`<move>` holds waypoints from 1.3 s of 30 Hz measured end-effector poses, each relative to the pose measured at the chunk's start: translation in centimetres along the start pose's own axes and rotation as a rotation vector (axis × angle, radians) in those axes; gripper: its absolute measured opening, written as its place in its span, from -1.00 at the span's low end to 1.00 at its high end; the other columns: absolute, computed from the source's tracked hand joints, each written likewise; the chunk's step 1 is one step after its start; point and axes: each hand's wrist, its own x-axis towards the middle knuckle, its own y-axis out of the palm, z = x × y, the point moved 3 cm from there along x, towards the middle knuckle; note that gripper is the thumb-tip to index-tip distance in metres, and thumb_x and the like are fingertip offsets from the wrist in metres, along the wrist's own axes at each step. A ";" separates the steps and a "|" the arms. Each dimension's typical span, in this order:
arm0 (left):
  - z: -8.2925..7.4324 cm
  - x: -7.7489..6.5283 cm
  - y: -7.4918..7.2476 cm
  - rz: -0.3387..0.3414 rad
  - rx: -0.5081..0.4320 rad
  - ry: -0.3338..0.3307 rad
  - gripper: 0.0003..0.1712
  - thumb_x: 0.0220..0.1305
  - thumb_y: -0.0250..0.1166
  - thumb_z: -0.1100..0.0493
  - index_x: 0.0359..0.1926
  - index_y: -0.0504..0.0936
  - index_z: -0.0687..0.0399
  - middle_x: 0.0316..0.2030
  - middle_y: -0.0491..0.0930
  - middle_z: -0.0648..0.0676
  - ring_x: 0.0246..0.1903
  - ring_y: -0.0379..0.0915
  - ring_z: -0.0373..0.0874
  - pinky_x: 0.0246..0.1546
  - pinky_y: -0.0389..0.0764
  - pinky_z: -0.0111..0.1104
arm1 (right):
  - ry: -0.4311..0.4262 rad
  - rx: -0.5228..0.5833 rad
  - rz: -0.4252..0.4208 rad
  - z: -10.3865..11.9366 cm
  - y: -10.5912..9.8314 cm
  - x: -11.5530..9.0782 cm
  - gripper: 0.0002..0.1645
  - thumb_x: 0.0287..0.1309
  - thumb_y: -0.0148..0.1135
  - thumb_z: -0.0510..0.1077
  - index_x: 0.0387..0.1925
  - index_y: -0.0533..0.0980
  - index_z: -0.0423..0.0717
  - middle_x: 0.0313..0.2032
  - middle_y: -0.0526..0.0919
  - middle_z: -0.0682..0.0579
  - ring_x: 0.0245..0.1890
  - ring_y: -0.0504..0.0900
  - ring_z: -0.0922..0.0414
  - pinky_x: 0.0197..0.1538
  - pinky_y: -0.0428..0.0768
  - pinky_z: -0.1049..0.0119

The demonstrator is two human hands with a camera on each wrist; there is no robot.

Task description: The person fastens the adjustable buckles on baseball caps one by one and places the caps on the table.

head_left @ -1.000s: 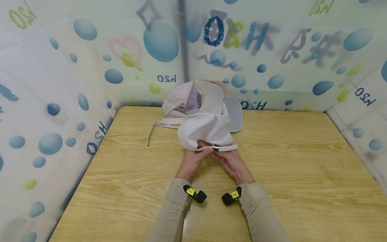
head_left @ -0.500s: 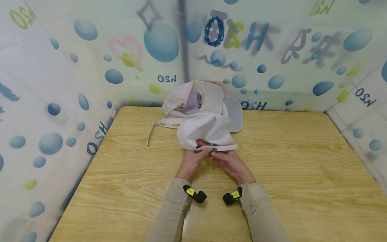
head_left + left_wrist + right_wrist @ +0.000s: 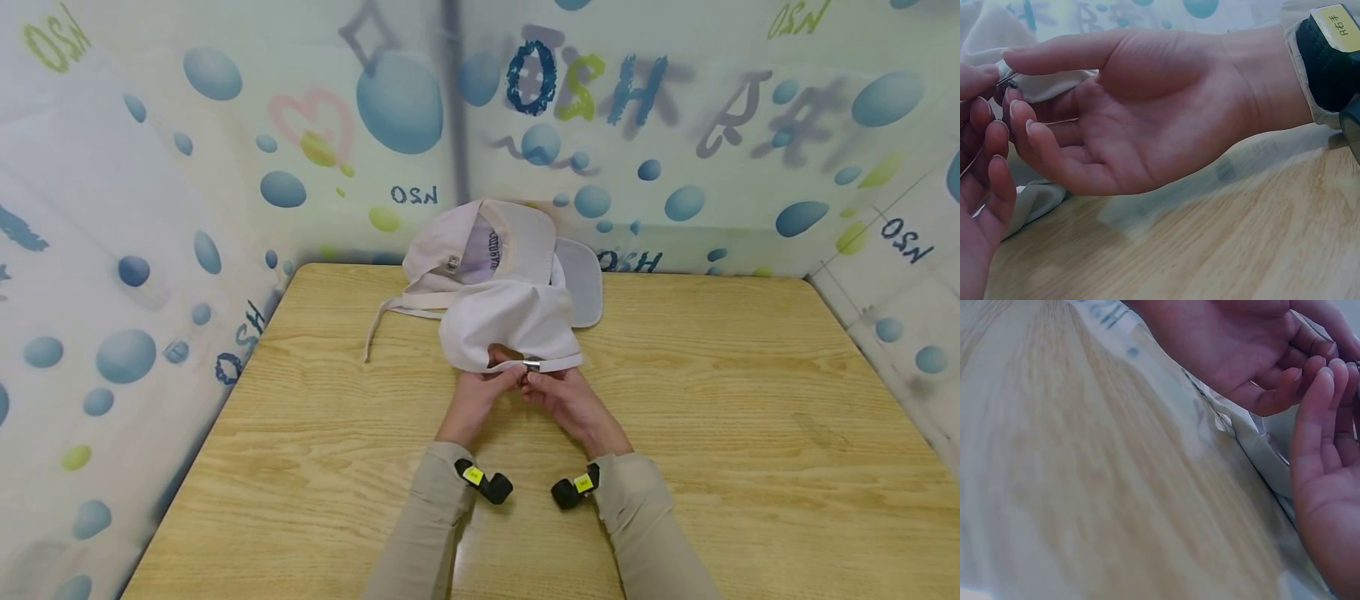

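Note:
A white baseball cap [image 3: 510, 321] lies with its back opening and strap facing the person. At the opening, the left hand [image 3: 474, 404] pinches the strap with thumb and fingers, just left of the metal buckle [image 3: 532, 366]. Close on the other side, the right hand [image 3: 577, 410] pinches at the buckle, its thumb right below it. In the left wrist view the right hand [image 3: 1141, 115] shows its palm, thumb and fingertips meeting at the small metal piece [image 3: 1007, 79]. The right wrist view shows both sets of fingertips close together; the buckle is mostly hidden there.
Behind the white cap lie a pale pinkish cap [image 3: 442, 242], its long strap [image 3: 378, 321] trailing left, and a grey brim [image 3: 585, 283]. All rest on a wooden table [image 3: 750, 417] against a printed wall sheet [image 3: 675, 167]. Wrist cameras [image 3: 495, 486] sit on both sleeves.
The strap's free end, which stuck out to the right past the buckle, now reaches less far. The right thumb has shifted slightly at the buckle. The left hand stays put.

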 end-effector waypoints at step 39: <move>0.0 0.0 0.1 0.036 -0.007 0.010 -0.82 0.10 0.28 0.21 -0.39 0.46 0.21 -0.49 0.46 0.01 -0.47 0.40 -0.16 -0.39 0.43 -0.41 | -0.051 -0.039 -0.156 -0.1 -0.8 0.1 -0.84 0.13 0.10 -0.33 -0.23 0.41 -0.10 -0.35 0.52 0.04 -0.36 0.52 0.17 -0.28 0.49 0.33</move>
